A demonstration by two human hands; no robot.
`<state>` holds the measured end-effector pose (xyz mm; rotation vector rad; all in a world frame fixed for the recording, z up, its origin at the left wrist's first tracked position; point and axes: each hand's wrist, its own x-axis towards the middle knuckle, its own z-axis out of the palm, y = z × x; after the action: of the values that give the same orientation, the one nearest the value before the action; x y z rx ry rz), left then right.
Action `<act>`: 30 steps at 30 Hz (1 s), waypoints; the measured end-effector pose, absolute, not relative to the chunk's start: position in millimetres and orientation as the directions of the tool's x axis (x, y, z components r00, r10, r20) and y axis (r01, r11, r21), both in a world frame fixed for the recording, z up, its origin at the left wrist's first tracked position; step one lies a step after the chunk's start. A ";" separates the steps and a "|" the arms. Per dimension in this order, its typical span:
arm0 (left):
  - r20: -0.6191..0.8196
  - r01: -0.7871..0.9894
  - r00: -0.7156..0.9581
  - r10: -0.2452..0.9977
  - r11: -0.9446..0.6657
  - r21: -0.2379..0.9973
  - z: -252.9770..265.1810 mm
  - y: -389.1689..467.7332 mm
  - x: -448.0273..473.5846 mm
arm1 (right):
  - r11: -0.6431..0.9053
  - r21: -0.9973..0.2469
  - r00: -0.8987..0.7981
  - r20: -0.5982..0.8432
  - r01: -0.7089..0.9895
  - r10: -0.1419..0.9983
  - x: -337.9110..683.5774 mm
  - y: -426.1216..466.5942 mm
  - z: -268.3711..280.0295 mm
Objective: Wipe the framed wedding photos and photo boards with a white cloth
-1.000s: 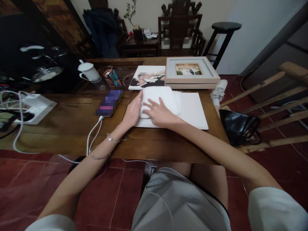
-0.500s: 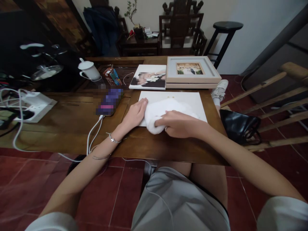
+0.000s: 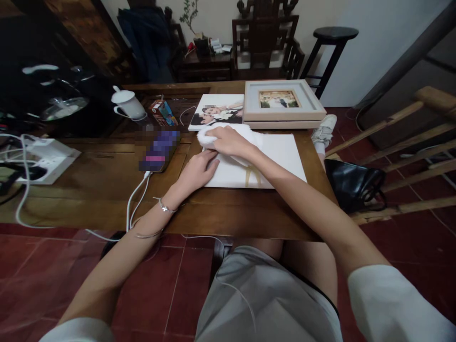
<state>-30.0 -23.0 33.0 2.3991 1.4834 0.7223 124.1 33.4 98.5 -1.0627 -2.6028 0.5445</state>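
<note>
A flat white panel (image 3: pixel 281 154) lies on the wooden table in front of me, with a yellowish mark near its front edge. My right hand (image 3: pixel 230 142) grips a fluffy white cloth (image 3: pixel 206 136) and presses it on the panel's far left corner; part of the cloth is hidden under the hand. At the panel's left edge rests my left hand (image 3: pixel 199 168), its fingers stretched out and holding nothing. Just beyond the panel lie a photo print (image 3: pixel 217 111) of two people and a pale picture frame (image 3: pixel 285 118).
A phone (image 3: pixel 158 151) on a charging cable, a drink carton (image 3: pixel 164 113), a lidded white mug (image 3: pixel 128 103) and a power strip (image 3: pixel 53 159) stand to the left. A black bag (image 3: pixel 352 185) sits right of the table beside a wooden chair (image 3: pixel 395 126).
My right hand has moved the cloth from the panel's near middle to its far left corner. The yellowish mark near the front edge has come into view. My left hand has shifted slightly nearer to me.
</note>
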 end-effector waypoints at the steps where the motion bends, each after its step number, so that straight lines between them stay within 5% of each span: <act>1: 0.288 0.775 0.365 0.885 -0.460 0.433 33.0 -22.8 -30.6 | 0.661 -0.470 -0.708 0.100 0.585 0.699 117.8 37.7 100.4; 13: 0.288 0.791 0.350 0.891 -0.446 0.419 24.1 -20.3 -35.6 | 0.546 -0.520 -0.618 0.044 0.657 0.785 142.3 54.9 112.8; 30: 0.273 0.805 0.357 0.893 -0.442 0.394 24.1 -21.4 -34.1 | 0.491 -0.292 -0.488 0.090 0.821 0.869 293.1 12.2 96.0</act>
<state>-34.1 -21.4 24.1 2.4233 1.5378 0.6757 293.1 12.2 96.0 -1.4476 -2.5113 0.3086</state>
